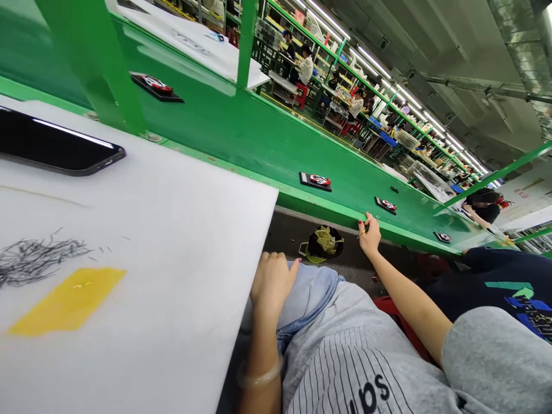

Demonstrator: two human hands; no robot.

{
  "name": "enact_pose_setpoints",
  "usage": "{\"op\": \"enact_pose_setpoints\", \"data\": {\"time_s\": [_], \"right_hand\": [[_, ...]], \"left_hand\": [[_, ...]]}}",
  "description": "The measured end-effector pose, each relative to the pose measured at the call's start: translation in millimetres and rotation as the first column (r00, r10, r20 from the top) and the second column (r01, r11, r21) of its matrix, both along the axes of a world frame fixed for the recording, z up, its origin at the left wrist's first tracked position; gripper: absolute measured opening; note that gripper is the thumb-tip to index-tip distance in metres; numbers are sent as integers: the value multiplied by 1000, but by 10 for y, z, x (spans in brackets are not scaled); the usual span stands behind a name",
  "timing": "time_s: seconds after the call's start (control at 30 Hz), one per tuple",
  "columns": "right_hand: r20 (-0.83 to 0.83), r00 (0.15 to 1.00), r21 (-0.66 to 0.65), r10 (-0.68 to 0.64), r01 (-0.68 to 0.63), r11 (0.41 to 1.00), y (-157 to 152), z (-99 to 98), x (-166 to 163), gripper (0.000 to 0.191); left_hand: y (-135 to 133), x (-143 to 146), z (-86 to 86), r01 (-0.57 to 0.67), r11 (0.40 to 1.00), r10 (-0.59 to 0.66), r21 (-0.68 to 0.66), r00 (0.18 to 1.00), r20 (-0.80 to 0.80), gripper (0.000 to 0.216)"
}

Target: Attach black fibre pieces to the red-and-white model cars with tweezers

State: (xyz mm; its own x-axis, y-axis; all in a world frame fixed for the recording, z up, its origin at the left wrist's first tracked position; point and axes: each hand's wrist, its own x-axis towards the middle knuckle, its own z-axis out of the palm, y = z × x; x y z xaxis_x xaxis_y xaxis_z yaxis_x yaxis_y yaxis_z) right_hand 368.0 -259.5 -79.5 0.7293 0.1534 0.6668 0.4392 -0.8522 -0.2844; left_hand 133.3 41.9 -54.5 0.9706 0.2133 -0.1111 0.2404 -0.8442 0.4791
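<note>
Just beyond the right hand (371,236), on the green belt (267,144), lies a red-and-white toy car (388,204) on its dark base, clear of the fingers, which pinch a thin tool (365,229); the belt's rim (345,217) runs between. Another car (320,180) sits farther left. Near the white table (207,241), the left hand (272,279) lies loosely curled; I cannot tell whether it grips anything.

Four toy cars (319,180), one phone (47,146), one yellow sheet (69,303)

Toy cars (319,180) on green conveyor (267,141), right fingers (361,227) gripping slim tool (365,230)
</note>
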Motion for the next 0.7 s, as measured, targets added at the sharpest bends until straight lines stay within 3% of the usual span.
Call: {"op": "enact_pose_setpoints", "data": {"time_s": [0.23, 0.33, 0.5, 0.6, 0.7], "right_hand": [[-3, 1000, -7, -4, 4, 1000, 18, -43, -268, 32], [5, 1000, -13, 3, -3, 1000, 46, 41, -390, 35], [19, 993, 68, 117, -118, 991, 394, 540, -437, 44], [34, 967, 181, 251, -253, 950, 861, 911, -287, 55], [28, 916, 265, 400, -393, 881, 1520, 1176, -37, 60]], "left_hand": [[4, -11, -1, -24, 996, 27, -84, 999, 34, 50], [16, 24, -44, -36, 990, 43, -138, 998, 52, 48], [-36, 88, -147, -93, 980, 102, -175, 994, 48, 40], [-98, 53, -245, -156, 974, 165, -163, 985, 47, 39], [-102, -65, -350, -247, 958, 265, -145, 957, 118, 33]]}}
